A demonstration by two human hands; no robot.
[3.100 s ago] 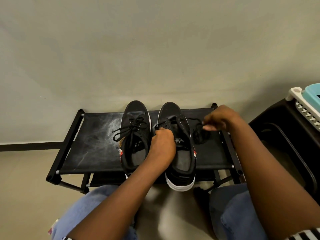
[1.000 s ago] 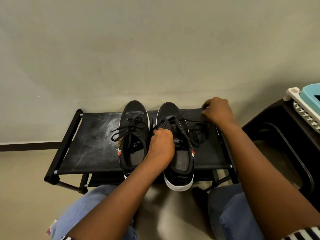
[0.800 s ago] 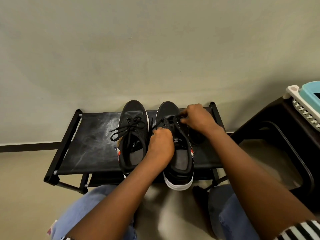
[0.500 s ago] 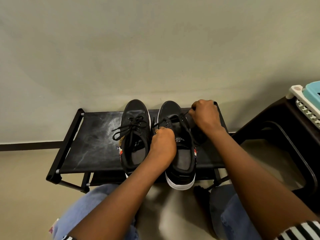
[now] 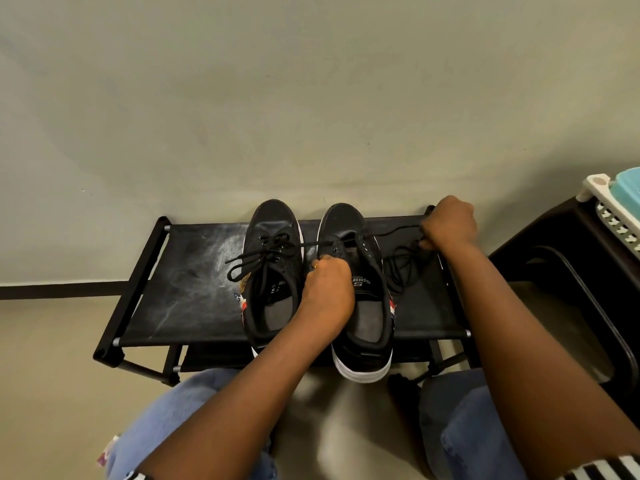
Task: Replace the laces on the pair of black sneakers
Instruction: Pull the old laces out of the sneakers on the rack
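On the black fabric shoe rack [image 5: 180, 299], the left hand [image 5: 327, 289] gripped the right black canvas sneaker [image 5: 360, 306]; the right hand [image 5: 448, 225] pinched its thin black lace [image 5: 391, 233] taut. Pulling harder risked dragging the sneaker sideways or snagging the loose coil.

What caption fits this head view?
Left hand steadies the right sneaker on a black rack while right hand pulls its lace sideways.

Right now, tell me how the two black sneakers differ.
The left sneaker is fully laced and tied, untouched. The right sneaker is mostly unlaced: the left hand holds its upper while the right hand pulls its lace out sideways. Both sit toes-to-wall on the black rack.
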